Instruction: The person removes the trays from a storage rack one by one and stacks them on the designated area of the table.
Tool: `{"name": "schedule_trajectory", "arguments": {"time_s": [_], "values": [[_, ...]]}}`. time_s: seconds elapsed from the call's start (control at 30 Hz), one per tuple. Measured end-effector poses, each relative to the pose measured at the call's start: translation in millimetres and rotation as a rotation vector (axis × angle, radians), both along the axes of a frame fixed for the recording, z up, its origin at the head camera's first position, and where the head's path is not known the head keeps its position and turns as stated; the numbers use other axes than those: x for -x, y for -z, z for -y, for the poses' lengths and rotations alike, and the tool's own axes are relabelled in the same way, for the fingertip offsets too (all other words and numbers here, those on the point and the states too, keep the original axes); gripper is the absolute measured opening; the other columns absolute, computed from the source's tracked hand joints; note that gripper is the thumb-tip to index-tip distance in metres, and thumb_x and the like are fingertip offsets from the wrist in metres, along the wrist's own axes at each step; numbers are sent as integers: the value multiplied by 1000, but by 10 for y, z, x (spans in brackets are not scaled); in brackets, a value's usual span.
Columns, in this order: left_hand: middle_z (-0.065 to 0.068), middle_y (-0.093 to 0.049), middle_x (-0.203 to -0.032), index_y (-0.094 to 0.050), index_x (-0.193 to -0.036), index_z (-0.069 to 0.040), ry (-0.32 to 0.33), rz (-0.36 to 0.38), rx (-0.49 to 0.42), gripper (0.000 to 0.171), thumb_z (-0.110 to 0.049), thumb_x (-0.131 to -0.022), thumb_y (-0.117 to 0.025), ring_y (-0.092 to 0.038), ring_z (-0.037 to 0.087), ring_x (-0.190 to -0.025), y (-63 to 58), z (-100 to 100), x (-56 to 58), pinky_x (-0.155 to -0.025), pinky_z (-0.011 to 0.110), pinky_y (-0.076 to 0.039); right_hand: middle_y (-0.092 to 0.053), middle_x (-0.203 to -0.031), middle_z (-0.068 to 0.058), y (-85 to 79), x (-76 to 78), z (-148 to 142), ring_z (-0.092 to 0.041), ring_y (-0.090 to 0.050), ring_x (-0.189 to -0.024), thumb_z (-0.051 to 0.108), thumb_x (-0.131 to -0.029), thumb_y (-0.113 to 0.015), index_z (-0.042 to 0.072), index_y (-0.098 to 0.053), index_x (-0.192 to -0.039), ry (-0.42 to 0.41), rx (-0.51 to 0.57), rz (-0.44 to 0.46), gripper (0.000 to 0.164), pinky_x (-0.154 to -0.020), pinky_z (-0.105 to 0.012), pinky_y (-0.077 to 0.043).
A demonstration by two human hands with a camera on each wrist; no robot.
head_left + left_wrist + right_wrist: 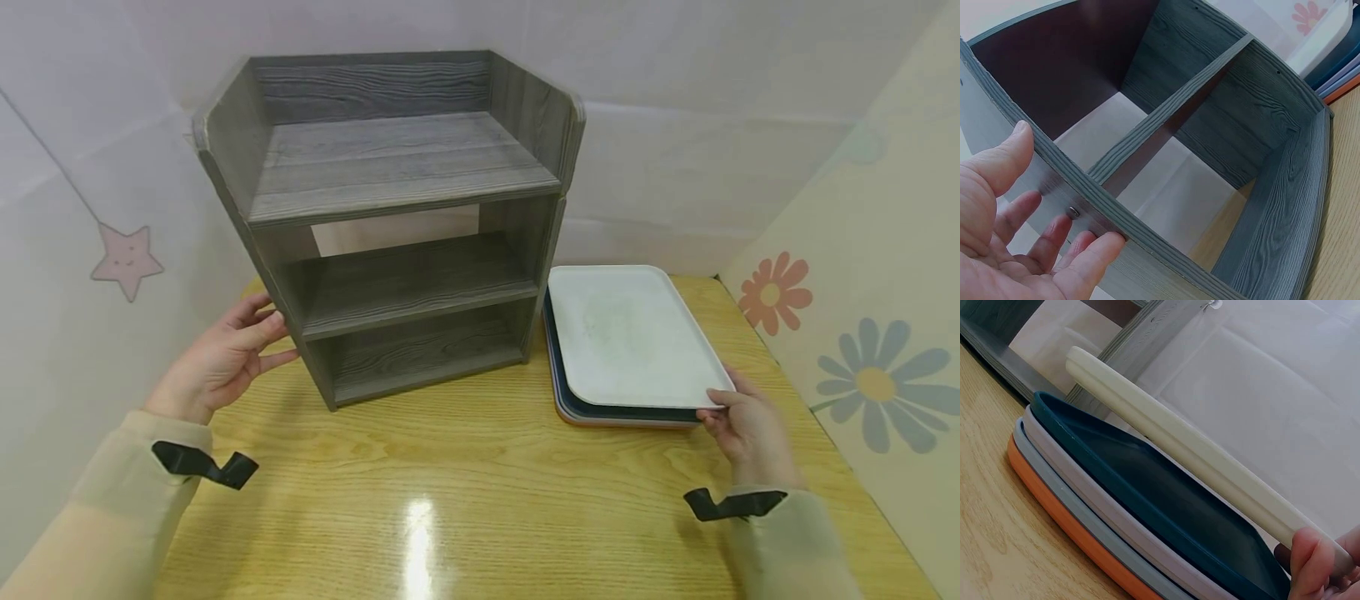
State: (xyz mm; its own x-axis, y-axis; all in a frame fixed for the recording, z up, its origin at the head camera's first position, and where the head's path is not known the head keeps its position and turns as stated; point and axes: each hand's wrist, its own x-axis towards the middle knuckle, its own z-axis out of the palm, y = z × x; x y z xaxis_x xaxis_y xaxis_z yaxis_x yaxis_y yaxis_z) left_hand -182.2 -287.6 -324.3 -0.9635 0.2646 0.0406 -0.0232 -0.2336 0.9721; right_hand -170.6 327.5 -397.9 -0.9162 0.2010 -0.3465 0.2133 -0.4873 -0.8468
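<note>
A grey wood-grain shelf unit (405,167) stands on the table, with a walled top and two lower tiers. My left hand (228,354) touches its left side panel with the fingertips, thumb near the front edge; the left wrist view shows the fingers spread against the panel (1141,244). My right hand (750,425) pinches the near right corner of a white tray (637,333). In the right wrist view this white tray (1179,444) is tilted up above a dark teal tray (1154,475). Under the teal one lie a pale pink, a grey-blue and an orange tray (1072,525).
The wooden table (450,467) runs up to white sheeting at the back. On the right, a wall panel carries a red flower (772,293) and a blue flower (877,383). A pink star (126,258) is on the left wall. The tray stack sits just right of the shelf.
</note>
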Motion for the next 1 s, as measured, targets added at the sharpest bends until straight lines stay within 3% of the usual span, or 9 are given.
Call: {"name": "schedule_trajectory", "arguments": {"time_s": [0.33,0.73,1.0], "values": [[2,-48,-122,-38,-140,-17,13,-11,-10,41,-10,-101,-49,-59,11,-109,-2,9,6,-83,32,-54,-63,-81,4,20,57,6,-18,-62,-47,-6,-97,-42,21,-13,-155,6,-60,53,70,-43,-23,-49],[2,-46,-125,-34,-141,-17,9,7,-2,44,-10,-101,-49,-58,11,-109,-5,8,14,-83,32,-54,-59,-81,5,0,95,28,-17,-62,-49,-6,-95,-43,17,-17,-154,0,-203,124,68,-50,-25,-54],[2,-48,-124,-35,-140,-18,15,8,-13,42,-10,-101,-48,-59,11,-109,-6,7,11,-83,32,-54,-45,-118,-11,4,91,100,-11,-59,-54,3,-97,-46,10,-21,-153,10,-507,216,62,-54,-22,-52]]}}
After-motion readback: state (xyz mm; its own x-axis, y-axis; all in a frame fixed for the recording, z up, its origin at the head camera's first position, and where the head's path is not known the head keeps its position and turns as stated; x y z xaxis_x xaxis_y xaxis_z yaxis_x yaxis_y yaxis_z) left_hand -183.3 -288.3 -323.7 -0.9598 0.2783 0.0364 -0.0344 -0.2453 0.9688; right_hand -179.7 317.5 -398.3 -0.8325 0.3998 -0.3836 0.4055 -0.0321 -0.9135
